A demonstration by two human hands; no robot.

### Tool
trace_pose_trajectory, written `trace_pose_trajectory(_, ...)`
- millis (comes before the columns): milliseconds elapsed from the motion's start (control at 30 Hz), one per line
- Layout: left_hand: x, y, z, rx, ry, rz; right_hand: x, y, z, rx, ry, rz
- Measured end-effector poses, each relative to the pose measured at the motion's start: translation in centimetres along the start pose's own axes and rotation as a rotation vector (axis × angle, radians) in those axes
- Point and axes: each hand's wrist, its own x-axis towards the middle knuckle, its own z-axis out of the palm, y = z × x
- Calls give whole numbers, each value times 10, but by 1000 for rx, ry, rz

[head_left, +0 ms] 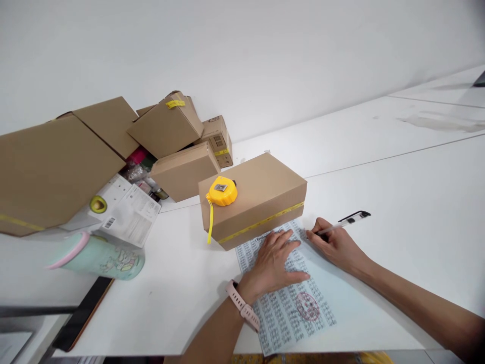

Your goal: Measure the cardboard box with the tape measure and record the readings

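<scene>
Five spread, unclenched fingers of the left hand (276,259) on a pale-blue printed paper sheet (284,328), just before a yellow-taped brown cardboard box (261,189), contents unseen. Near the box's right end, a clear-barrelled, black-clipped pen (347,222), pinched in the right hand (333,246). Heading (263,236) half-covered, apparently "Testing"; round red stamp (307,307) illegible. Atop the box, a yellow plastic tape measure (224,192); leftward, a mint-green, pink-rimmed bottle (102,257) and brown cartons (185,172), largest cut off.

At lower centre, the left hand (276,260) hid part of the paper sheet (290,306), whose print was too fine to read. The left edge cut off a large carton (49,172); the right edge, a dark object (480,81), upper right.
</scene>
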Motion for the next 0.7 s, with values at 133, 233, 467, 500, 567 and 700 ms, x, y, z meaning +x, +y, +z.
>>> trace_pose_trajectory(133,0,0,1,-3,7,7,0,0,0,4,-1,1)
trace_pose_trajectory(233,1,0,1,1,-1,1,0,-1,0,13,-5,15)
trace_pose_trajectory(467,1,1,-1,2,-3,-6,-1,-4,-1,8,1,31)
trace_pose_trajectory(500,1,1,-1,0,-3,-6,-1,-3,-1,4,6,31)
trace_pose_trajectory(567,1,1,-1,-2,-2,-4,-1,-1,-2,-6,17,30)
trace_pose_trajectory(700,1,0,0,-10,-2,-2,1,2,-1,-11,23,13)
